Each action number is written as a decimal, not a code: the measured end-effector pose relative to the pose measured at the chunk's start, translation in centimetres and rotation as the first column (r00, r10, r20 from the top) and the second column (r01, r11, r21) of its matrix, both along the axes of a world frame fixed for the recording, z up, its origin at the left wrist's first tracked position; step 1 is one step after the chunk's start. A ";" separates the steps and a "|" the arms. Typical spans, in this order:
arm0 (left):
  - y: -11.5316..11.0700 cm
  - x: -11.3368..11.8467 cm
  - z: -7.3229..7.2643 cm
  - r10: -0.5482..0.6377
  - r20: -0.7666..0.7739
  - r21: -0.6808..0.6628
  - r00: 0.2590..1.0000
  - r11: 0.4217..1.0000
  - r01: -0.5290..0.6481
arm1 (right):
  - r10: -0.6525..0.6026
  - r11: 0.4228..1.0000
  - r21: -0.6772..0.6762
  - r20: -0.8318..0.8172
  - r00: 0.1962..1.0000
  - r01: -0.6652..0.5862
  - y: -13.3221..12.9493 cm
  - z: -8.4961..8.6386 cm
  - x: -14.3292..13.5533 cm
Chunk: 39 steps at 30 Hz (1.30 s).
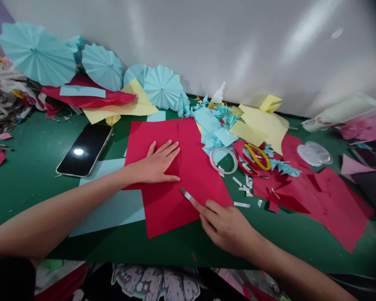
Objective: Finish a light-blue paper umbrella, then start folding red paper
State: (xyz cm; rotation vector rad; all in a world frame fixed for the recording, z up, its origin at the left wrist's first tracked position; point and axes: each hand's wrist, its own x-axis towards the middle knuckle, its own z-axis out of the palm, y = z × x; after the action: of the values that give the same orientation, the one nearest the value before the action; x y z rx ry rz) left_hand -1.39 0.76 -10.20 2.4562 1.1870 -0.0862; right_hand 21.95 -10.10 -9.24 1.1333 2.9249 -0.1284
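My left hand (161, 163) lies flat with spread fingers on red paper (200, 159), which has a vertical fold or edge just right of the fingertips. In my right hand (224, 221) is a craft knife (189, 196), gripped near its end, its blade pointing up and left near my left thumb. The blade is over the red paper; whether it touches is hard to tell. Partly under the red paper lies a light blue sheet (113, 213). A roll of tape (223, 160) and scissors with yellow and red handles (257, 157) lie right of the red paper.
A phone (85, 149) lies left of the paper. Pleated blue paper rosettes (163, 86) lean along the wall. Yellow sheets (265, 123), a glue bottle (218, 94), red scraps (329, 200) and a clear plastic piece (314, 153) lie on the green table (25, 200).
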 end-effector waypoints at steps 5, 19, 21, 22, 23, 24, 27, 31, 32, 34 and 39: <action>-0.3 0.2 -1.0 0.007 0.000 0.198 1.000 0.980 -0.007 | -0.018 1.000 0.006 -0.010 1.000 0.018 -0.1 -0.1 0.0; -0.2 0.3 -1.3 -0.014 -0.074 0.233 0.997 0.972 0.031 | -0.040 0.999 -0.003 -0.048 0.998 0.040 -0.3 -0.4 -0.2; -0.1 0.2 -1.3 -0.019 -0.070 0.231 0.997 0.972 0.035 | -0.033 0.999 -0.005 -0.046 0.998 0.033 -0.4 -0.2 -0.2; -0.1 0.2 -1.4 -0.023 -0.069 0.230 0.997 0.973 0.038 | -0.028 1.000 -0.003 -0.049 0.998 0.028 -0.4 -0.2 -0.2; -0.1 0.2 -1.4 -0.025 -0.069 0.230 0.997 0.972 0.040 | -0.017 1.000 -0.001 -0.051 0.999 0.017 -0.4 -0.2 -0.2; -0.1 0.2 -1.4 -0.027 -0.070 0.232 0.997 0.972 0.043 | -0.008 1.000 0.003 -0.055 0.998 0.009 -0.4 -0.2 -0.3; 0.0 0.2 -1.4 -0.030 -0.074 0.239 0.997 0.970 0.047 | -0.005 1.000 -0.006 -0.074 0.997 0.004 -0.4 -0.2 -0.4; -0.1 0.2 -1.4 -0.025 -0.083 0.240 0.996 0.970 0.045 | -0.017 1.000 -0.021 -0.098 0.995 0.015 -0.4 -0.2 -0.5; -0.1 0.3 -1.4 -0.024 -0.086 0.239 0.996 0.970 0.044 | -0.015 1.000 -0.017 -0.101 0.995 0.014 -0.4 -0.1 -0.5; -0.1 0.3 -1.3 -0.025 -0.089 0.237 0.996 0.971 0.045 | -0.009 1.000 -0.007 -0.109 0.994 0.008 -0.3 -0.2 -0.5; -0.1 0.3 -1.2 -0.026 -0.088 0.231 0.996 0.972 0.046 | -0.008 1.000 -0.005 -0.145 0.989 0.008 -0.3 -0.3 -0.6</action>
State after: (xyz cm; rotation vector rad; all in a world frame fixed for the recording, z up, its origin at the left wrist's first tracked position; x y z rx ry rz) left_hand -1.09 0.63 -11.43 2.7022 1.2514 -0.0648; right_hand 21.37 -10.40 -9.57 1.1837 3.0438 -0.2274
